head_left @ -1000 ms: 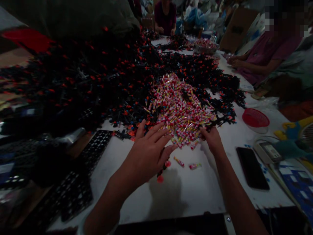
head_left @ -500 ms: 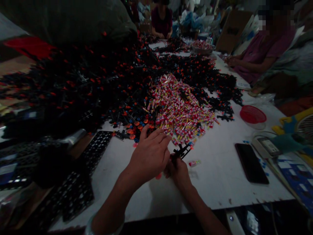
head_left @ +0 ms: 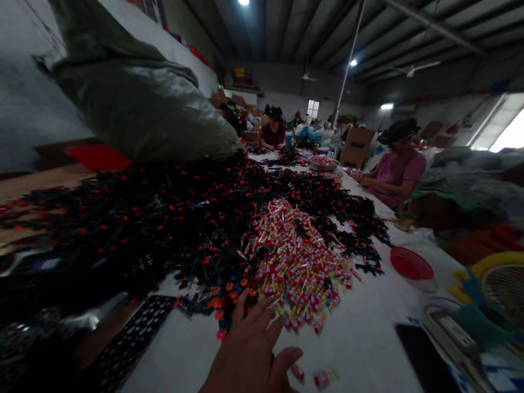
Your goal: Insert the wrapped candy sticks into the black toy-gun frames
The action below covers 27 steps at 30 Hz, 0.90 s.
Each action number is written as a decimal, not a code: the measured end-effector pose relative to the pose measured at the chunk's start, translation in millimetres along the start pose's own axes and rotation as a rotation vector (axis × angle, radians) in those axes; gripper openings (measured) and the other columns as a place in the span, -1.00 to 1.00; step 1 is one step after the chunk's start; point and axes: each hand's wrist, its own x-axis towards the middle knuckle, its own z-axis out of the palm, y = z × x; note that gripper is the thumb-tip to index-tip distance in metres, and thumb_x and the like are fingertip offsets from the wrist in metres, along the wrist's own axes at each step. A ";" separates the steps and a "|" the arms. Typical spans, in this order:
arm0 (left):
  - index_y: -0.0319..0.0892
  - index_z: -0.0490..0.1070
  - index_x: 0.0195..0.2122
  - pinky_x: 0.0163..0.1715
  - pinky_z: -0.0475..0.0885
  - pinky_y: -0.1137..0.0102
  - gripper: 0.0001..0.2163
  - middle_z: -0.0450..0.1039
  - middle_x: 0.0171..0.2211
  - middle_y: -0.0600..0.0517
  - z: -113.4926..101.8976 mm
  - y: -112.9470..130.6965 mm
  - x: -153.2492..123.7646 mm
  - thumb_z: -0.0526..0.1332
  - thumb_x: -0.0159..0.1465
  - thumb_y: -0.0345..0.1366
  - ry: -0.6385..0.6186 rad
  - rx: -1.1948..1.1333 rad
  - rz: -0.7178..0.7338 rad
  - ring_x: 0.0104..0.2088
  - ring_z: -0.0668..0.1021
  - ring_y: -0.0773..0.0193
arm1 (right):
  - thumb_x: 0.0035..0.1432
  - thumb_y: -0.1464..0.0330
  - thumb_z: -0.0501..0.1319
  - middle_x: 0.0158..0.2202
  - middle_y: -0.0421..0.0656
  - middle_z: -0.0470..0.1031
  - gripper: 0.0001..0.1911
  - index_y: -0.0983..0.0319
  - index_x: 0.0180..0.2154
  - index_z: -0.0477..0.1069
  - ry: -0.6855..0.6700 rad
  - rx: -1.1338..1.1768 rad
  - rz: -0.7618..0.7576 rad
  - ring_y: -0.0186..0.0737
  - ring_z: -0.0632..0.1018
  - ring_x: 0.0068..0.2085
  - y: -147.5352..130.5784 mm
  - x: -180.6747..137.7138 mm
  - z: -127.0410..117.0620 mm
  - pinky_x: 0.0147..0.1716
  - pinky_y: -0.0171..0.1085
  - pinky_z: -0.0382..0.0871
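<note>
My left hand (head_left: 248, 352) reaches over the white table with its fingers spread, and nothing shows in its grasp. Its fingertips are beside a cluster of small orange cup-shaped pieces (head_left: 219, 315), mixed with blue ones. Just beyond the fingers lies a heap of small pink-labelled tubes (head_left: 292, 256) with yellow and red parts. Black toy guns (head_left: 196, 207) with orange tips form a large pile behind and to the left. One loose tube (head_left: 325, 377) sits to the right of my thumb, close to the bottom edge. My right hand is out of the picture.
To the right are a red round basket (head_left: 410, 263), a dark phone (head_left: 423, 355), a power strip (head_left: 454, 333) and a yellow-and-blue fan (head_left: 487, 289). A big grey-green sack (head_left: 151, 103) leans over the pile. Two people (head_left: 395, 172) sit farther along the table.
The view has tilted up, so the hands sit lower in the picture. My right hand, which held a black toy gun, has dropped out of sight. My left hand's fingers have spread.
</note>
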 end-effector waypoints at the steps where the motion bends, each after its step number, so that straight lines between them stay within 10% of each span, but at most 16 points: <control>1: 0.00 0.46 -0.10 0.19 0.00 -0.20 -0.65 0.50 -0.03 0.03 -1.8 1.9 1.3 0.10 0.21 0.04 -0.015 -0.017 -0.015 0.05 0.45 0.01 | 0.24 0.33 0.00 -0.17 -0.17 0.55 -0.52 -0.07 0.18 0.16 0.003 0.004 -0.021 -0.13 0.59 -0.21 0.1 2.7 -3.0 -0.43 -0.29 0.51; 7: 0.00 0.50 -0.19 0.23 -0.04 -0.17 -0.69 0.56 -0.18 0.04 -10.6 15.3 -5.2 0.11 0.21 0.03 -0.099 -0.075 -0.091 0.05 0.45 0.05 | 0.23 0.28 0.03 -0.20 -0.19 0.55 -0.56 -0.02 0.15 0.24 -0.022 0.038 -0.082 -0.19 0.58 -0.23 3.9 -26.7 -7.9 -0.40 -0.36 0.50; 12: 0.03 0.50 -0.19 0.26 -0.06 -0.08 -0.73 0.56 -0.20 0.05 -14.2 18.3 -25.2 0.13 0.21 0.00 -0.089 -0.095 0.001 0.05 0.45 0.08 | 0.21 0.37 0.08 0.02 -0.12 0.47 -0.64 0.04 0.03 0.38 -0.072 -0.003 -0.127 -0.04 0.43 0.06 26.7 -53.6 -32.2 0.05 0.01 0.33; 19: -0.05 0.44 -0.08 0.25 -0.04 -0.15 -0.62 0.50 -0.04 -0.04 -16.6 31.7 -25.3 0.08 0.22 0.05 -0.107 -0.100 -0.032 0.12 0.40 0.02 | 0.21 0.40 0.08 0.02 -0.05 0.46 -0.65 0.15 0.03 0.38 -0.121 -0.007 -0.317 -0.09 0.42 0.09 65.0 15.9 -75.5 0.10 -0.02 0.26; 27: -0.14 0.30 0.07 0.20 0.24 0.15 -0.69 0.41 0.05 -0.10 -27.3 5.9 -75.1 0.02 0.32 -0.29 0.459 -0.176 -0.230 0.12 0.39 0.24 | 0.21 0.37 0.04 -0.04 -0.03 0.48 -0.67 0.17 0.00 0.37 -0.016 0.057 -0.343 -0.13 0.49 0.00 66.6 -3.5 -49.7 -0.04 -0.12 0.43</control>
